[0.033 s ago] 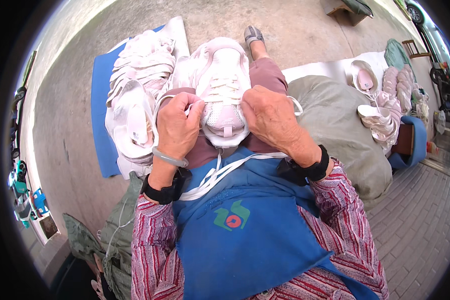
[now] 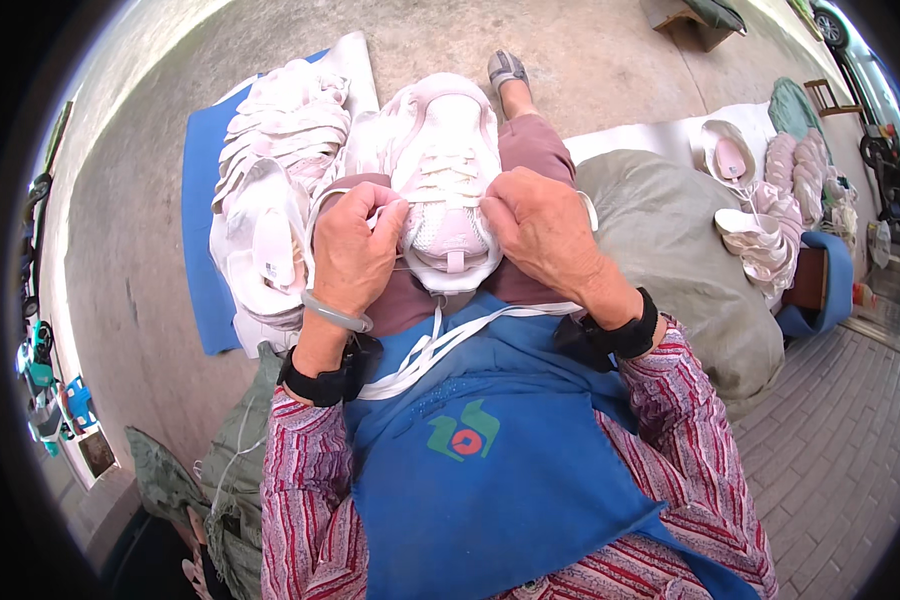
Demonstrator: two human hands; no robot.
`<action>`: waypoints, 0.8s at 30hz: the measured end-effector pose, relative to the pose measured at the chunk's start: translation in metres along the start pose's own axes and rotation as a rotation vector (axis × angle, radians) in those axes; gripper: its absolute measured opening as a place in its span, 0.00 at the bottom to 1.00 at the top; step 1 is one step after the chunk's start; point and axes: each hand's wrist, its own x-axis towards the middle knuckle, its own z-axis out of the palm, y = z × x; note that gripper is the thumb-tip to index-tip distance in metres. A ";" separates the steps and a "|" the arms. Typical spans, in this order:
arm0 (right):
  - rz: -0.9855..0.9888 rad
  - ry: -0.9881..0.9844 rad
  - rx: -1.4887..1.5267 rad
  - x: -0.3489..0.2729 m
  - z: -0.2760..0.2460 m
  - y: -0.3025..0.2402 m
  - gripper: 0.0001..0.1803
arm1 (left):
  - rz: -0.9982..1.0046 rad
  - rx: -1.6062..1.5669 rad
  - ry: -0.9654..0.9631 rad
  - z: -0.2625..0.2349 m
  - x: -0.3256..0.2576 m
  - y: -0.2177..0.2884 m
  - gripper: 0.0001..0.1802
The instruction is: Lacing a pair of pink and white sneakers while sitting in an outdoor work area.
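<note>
A white and pale-pink sneaker (image 2: pixel 455 130) rests across my lap, toe pointing away and heel tab toward me. Its white lace (image 2: pixel 448 168) crosses the tongue in several rows. At the left of the collar, my left hand (image 2: pixel 358 235) pinches the lace between thumb and fingers. My right hand (image 2: pixel 545 235) is closed on the lace at the opposite side, and a loop of it shows beyond the knuckles. The fingertips of the right hand are partly hidden. More white shoe surface lies just left of the sneaker, its outline washed out by glare.
Stacked pale shoe uppers (image 2: pixel 280 130) lie on a blue mat (image 2: pixel 198 220) at left. To the right sits a large grey-green cloth bundle (image 2: pixel 685 270), with more pale shoes (image 2: pixel 755 240) beyond it. A blue apron (image 2: pixel 480 500) with white ties covers my front.
My right hand has shifted very slightly, and less of the lace loop beside it shows. Everything else looks the same.
</note>
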 end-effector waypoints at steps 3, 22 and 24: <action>0.141 0.051 0.214 -0.007 -0.001 0.003 0.05 | 0.128 0.115 -0.051 -0.002 0.004 0.003 0.07; -0.069 0.160 -0.145 -0.023 0.016 -0.002 0.13 | 0.441 0.491 0.131 0.014 -0.021 0.002 0.19; -0.093 0.178 0.018 -0.024 0.011 0.004 0.13 | 0.472 0.438 0.154 0.016 -0.018 -0.008 0.18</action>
